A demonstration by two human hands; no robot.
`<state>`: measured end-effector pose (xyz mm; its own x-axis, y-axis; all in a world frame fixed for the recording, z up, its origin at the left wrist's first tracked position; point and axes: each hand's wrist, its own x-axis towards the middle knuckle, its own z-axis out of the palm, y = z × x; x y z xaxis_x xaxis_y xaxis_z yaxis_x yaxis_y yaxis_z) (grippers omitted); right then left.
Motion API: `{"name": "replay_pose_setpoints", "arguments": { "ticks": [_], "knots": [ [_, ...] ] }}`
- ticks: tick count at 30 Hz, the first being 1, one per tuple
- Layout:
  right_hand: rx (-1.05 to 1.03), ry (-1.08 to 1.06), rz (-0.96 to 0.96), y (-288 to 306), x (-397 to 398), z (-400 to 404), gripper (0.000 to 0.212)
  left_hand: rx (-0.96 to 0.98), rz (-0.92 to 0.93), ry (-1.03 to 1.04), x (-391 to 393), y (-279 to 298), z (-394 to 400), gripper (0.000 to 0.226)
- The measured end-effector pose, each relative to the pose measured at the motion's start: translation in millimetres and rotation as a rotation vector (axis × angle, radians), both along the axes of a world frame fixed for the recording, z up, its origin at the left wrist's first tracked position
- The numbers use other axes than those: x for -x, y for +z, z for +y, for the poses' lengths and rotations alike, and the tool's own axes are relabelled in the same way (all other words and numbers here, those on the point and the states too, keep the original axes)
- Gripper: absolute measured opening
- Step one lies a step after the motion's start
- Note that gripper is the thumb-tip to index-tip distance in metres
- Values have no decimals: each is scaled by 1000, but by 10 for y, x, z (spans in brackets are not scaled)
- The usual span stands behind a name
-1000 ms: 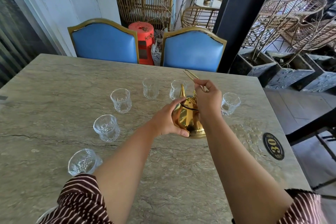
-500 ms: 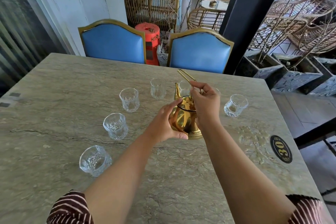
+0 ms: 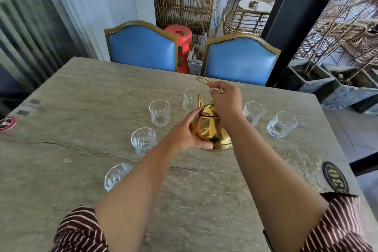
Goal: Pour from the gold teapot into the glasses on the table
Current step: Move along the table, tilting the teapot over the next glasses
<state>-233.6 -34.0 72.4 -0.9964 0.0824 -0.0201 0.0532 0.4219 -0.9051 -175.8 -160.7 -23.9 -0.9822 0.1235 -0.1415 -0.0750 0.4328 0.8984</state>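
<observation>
The gold teapot (image 3: 210, 129) stands on the stone table (image 3: 81, 108), its spout pointing away from me. My left hand (image 3: 186, 135) cups the pot's left side, thumb under its near edge. My right hand (image 3: 225, 100) pinches the thin wire handle raised above the lid. Several empty cut-glass glasses curve around the pot: one (image 3: 116, 176) at the near left, one (image 3: 143, 141), one (image 3: 159, 112), one (image 3: 189, 100) behind the spout, one (image 3: 253, 112) and one (image 3: 282, 124) on the right.
Two blue chairs (image 3: 143, 47) (image 3: 239, 61) stand at the table's far edge. A black number plaque (image 3: 335, 177) lies at the right edge, a round red coaster (image 3: 7, 124) at the left edge. Planters and rattan furniture stand beyond.
Both hands stay on the teapot, which still stands on the table. My view has shifted, so a further glass on the right and the red coaster have come into sight.
</observation>
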Motion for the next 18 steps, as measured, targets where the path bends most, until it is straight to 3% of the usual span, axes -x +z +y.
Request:
{"name": "replay_pose_setpoints", "arguments": {
  "ticks": [18],
  "knots": [
    [-60,60,31,62,10,-75,22,-64,-52,47,-79,12,15,117]
  ]
}}
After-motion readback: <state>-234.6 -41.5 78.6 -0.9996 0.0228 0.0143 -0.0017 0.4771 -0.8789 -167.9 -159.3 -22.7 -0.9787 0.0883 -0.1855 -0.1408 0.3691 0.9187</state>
